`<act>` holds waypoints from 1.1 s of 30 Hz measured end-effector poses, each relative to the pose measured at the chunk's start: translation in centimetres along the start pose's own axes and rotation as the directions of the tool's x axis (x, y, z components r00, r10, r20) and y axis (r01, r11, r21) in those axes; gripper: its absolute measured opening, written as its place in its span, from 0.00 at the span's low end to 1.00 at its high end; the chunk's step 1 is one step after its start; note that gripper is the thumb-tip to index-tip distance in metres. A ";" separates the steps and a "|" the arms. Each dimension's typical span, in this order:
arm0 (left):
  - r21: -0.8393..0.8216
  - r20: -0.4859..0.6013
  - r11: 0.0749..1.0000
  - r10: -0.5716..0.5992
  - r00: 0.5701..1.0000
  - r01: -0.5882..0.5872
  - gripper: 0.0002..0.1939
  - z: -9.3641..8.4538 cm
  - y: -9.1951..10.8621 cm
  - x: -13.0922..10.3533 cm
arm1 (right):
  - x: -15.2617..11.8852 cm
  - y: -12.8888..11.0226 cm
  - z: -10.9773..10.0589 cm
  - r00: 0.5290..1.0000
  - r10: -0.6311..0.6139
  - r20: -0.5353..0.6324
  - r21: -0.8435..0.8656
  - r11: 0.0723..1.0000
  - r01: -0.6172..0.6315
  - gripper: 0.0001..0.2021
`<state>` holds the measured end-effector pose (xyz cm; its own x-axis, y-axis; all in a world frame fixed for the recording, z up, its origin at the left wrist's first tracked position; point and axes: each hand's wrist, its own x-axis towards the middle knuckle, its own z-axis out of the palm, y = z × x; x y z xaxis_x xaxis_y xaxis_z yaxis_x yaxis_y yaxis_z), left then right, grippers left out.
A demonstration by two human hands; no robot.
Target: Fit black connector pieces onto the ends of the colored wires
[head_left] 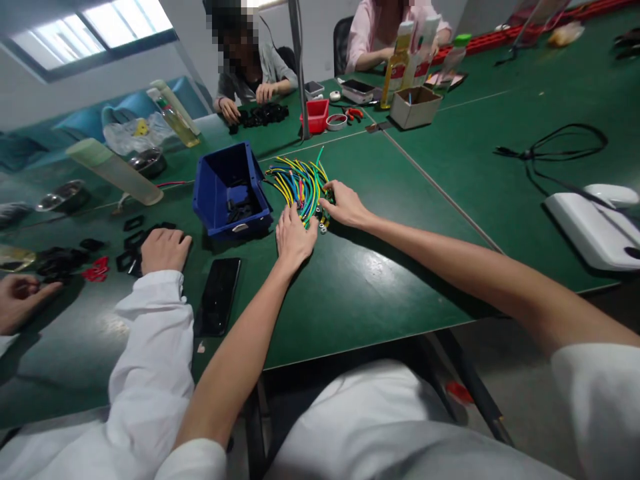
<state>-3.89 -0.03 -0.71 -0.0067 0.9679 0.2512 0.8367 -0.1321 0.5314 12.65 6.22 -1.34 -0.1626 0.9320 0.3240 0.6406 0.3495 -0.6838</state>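
A loose bundle of wires [299, 175], yellow, green, blue and a little red, lies fanned out on the green table [380, 280]. My left hand [295, 235] rests on the near end of the bundle, fingers bent over the wires and thumb to their right. From the right side, my right hand [349, 205] reaches in with thumb and fingers closed around wire ends. Small ring-shaped metal ends [323, 228] show between the two hands. The fingertips of both hands are partly hidden among the wires.
Left of the wires stands a blue bin [213, 193] with black parts inside. A black phone [219, 297] lies nearer me, beside a co-worker's white sleeve [153, 333]. Farther back are a metal post [299, 73], a red bin [316, 115] and a cardboard box [414, 110]. A white device [593, 230] sits right.
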 end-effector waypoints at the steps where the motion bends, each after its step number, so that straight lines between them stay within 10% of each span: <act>1: -0.031 0.023 0.999 0.040 0.999 -0.039 0.30 0.1 -0.1 0.0 | 0.1 -0.2 0.1 1.000 -0.021 0.018 0.051 0.999 0.020 0.19; 18: 0.068 0.056 0.988 0.136 0.989 -0.140 0.27 1.7 -1.2 7.4 | 2.1 2.2 -0.9 0.936 0.262 -0.236 0.291 0.938 -0.189 0.08; 26: 0.126 0.032 0.967 0.220 0.975 -0.222 0.19 -0.1 -1.2 6.5 | 2.0 0.9 -0.8 0.982 0.117 -0.145 0.130 0.987 -0.098 0.19; 33: 0.167 0.085 0.940 0.287 0.954 -0.298 0.30 -0.8 -0.8 2.9 | 9.2 5.3 -1.1 0.922 0.199 -0.333 0.027 0.979 -0.201 0.23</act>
<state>-4.98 2.75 0.24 0.2805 0.9038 0.3233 0.8798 -0.3767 0.2899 15.33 16.52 -1.27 0.2270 0.8966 0.3803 0.6400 0.1570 -0.7521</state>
